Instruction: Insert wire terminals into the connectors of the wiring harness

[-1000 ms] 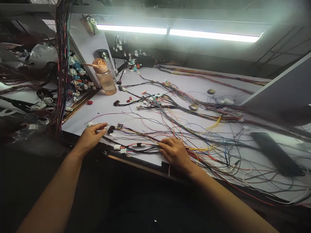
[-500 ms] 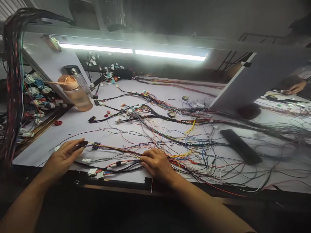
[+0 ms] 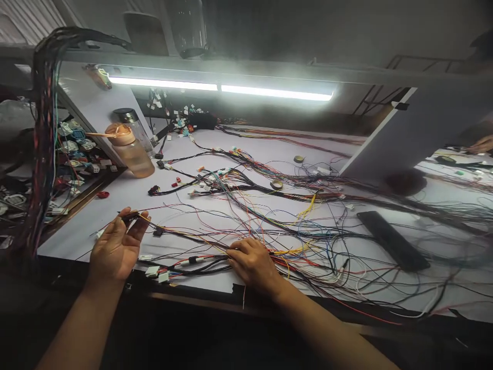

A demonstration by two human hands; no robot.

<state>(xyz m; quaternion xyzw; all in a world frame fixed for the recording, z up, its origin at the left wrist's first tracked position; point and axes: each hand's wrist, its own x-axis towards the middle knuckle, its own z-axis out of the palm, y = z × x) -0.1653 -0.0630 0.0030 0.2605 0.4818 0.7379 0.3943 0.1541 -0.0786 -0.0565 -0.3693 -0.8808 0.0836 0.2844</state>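
Palm turned up, my left hand (image 3: 118, 246) grips a dark wire connector (image 3: 130, 216) between thumb and fingers at the left of the table. From this connector a thin wire bundle (image 3: 192, 237) runs right to my right hand (image 3: 252, 262). My right hand lies low over that bundle, its fingers closed around the wires; the fingertips are partly hidden. A second black connector (image 3: 158, 232) hangs on the wires just right of my left hand. Below, white connectors (image 3: 153, 271) on red and black leads lie near the front edge.
Wiring harnesses (image 3: 246, 180) spread across the white table. A black phone (image 3: 393, 240) lies at the right, a tape roll (image 3: 276, 185) in the middle. Two bottles, one orange-lidded (image 3: 133, 154), stand back left beside hanging cables (image 3: 44, 149). Another person's hand (image 3: 481, 145) shows far right.
My left hand has turned palm up and raised the connector off the table, lifting the wires with it. My right hand stays on the bundle. The whole view has shifted slightly.
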